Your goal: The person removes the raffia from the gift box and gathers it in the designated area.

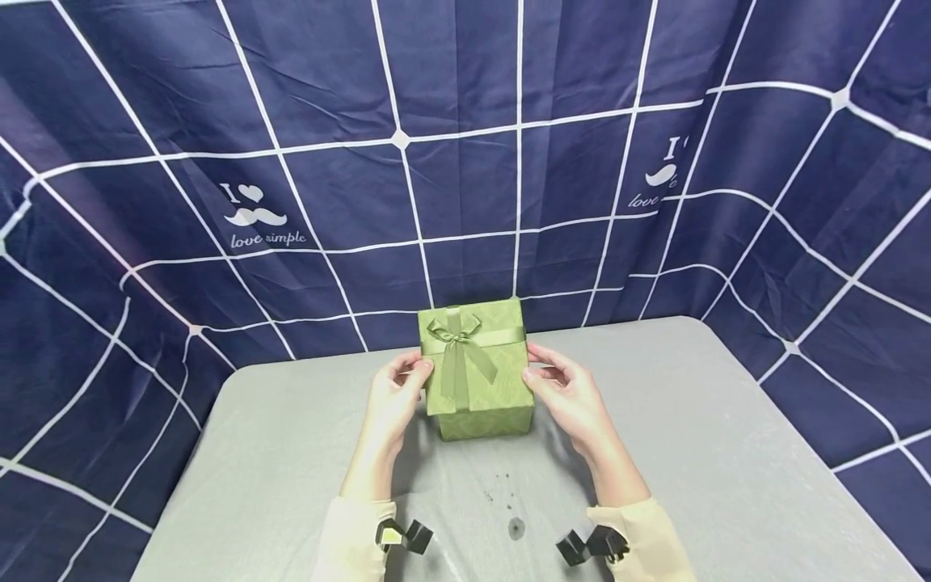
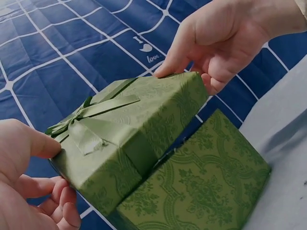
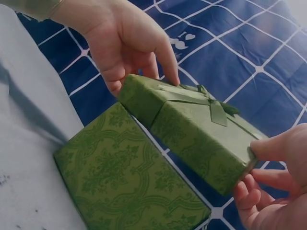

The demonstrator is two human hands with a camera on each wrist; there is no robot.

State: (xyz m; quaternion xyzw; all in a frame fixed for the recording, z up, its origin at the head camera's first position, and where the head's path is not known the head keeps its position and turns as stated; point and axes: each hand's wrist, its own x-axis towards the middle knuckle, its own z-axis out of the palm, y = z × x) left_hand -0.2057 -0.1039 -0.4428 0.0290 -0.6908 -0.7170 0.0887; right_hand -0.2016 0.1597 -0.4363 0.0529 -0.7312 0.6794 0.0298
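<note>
a grey table (image 1: 291,485) carries the green box base (image 1: 486,423). the lid (image 1: 509,364) is over the base but unseated – a gap shows between them. left of the base, the left hand (image 1: 393,394) pinches the lid's side; right of it, the right hand (image 1: 570,394) pinches the opposite side. the bow (image 1: 455,336), above the base, is tied. the job looks partway along – opening or closing, one cannot tell.

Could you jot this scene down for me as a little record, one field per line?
Left hand: grips the lid's left side
Right hand: grips the lid's right side
Lid: green, raised, a gap showing above the box base
Bow: green ribbon, on the lid, nearer the left hand
Box base: green, patterned, below the lid
Table: grey, with dark spots
Backdrop: navy cloth, white grid lines
</note>
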